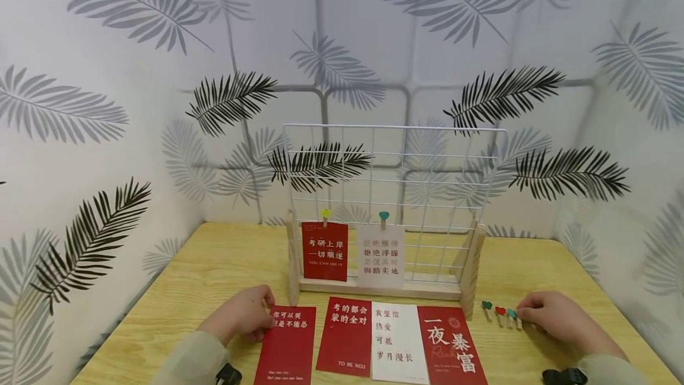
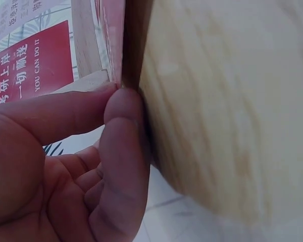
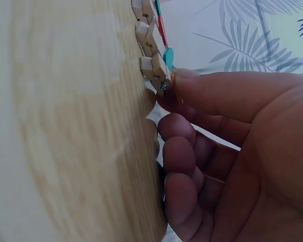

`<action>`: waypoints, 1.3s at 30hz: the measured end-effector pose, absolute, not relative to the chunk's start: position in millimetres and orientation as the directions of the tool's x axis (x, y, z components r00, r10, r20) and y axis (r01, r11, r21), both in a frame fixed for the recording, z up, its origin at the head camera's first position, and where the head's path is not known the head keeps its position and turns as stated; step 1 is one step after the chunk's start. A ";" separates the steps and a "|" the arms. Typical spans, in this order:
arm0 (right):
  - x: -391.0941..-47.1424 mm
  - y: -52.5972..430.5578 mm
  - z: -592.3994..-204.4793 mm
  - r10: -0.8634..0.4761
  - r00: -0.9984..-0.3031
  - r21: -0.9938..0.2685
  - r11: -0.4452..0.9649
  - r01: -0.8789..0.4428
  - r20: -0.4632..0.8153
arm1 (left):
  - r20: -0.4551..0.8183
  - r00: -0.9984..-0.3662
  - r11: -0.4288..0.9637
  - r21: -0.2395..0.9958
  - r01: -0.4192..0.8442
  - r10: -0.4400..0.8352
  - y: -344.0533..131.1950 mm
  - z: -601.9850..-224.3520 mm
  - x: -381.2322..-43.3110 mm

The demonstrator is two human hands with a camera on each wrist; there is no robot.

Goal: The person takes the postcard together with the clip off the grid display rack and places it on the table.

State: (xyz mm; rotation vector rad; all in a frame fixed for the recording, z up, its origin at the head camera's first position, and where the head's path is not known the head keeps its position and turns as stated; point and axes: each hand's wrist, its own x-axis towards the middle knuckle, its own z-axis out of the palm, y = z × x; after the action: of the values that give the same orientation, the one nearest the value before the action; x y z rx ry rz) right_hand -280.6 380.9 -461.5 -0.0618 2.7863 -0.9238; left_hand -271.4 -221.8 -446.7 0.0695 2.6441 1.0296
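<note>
At the left of a row of cards, my left hand [image 1: 251, 314] pinches the edge of a red card [image 1: 285, 346] with white writing. In the left wrist view, thumb and index finger meet on that card's edge [image 2: 113, 40], low by the wood tabletop. My right hand [image 1: 550, 316] is at the right, thumb and index finger pinching the end one of several small wooden clothespins. Beside it in the right wrist view lies a clothespin [image 3: 154, 68] with a teal heart. The fingers partly cover the pinched clothespin.
A white wire grid [image 1: 395, 183] stands in a wooden base [image 1: 379, 287]. A red card [image 1: 326, 266] and a white card [image 1: 382, 281] hang on it from heart clothespins. Before it lie a red card [image 1: 344, 346], a white card [image 1: 398, 367] and another red card [image 1: 446, 367].
</note>
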 end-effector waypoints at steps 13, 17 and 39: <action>-279.5 381.1 -460.5 -0.099 -0.976 -0.609 0.792 0.039 -0.192 | -0.257 -0.957 0.776 0.627 -0.061 0.132 -218.3 -456.8 -271.7; -278.4 381.8 -460.0 -0.102 -0.975 -0.632 0.774 0.048 -0.199 | -0.267 -0.954 0.770 0.634 -0.066 0.139 -219.4 -457.9 -272.4; -268.7 353.2 -422.4 -0.136 -0.990 -0.615 0.783 -0.089 -0.030 | 0.043 -0.992 0.712 0.693 0.114 0.117 -215.6 -428.7 -265.7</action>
State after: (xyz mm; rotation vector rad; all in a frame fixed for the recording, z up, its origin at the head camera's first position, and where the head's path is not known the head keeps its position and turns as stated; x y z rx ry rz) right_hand -268.7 353.2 -422.4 -0.1823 2.8979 -0.9941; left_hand -265.7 -215.6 -428.7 0.1952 2.9028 1.1747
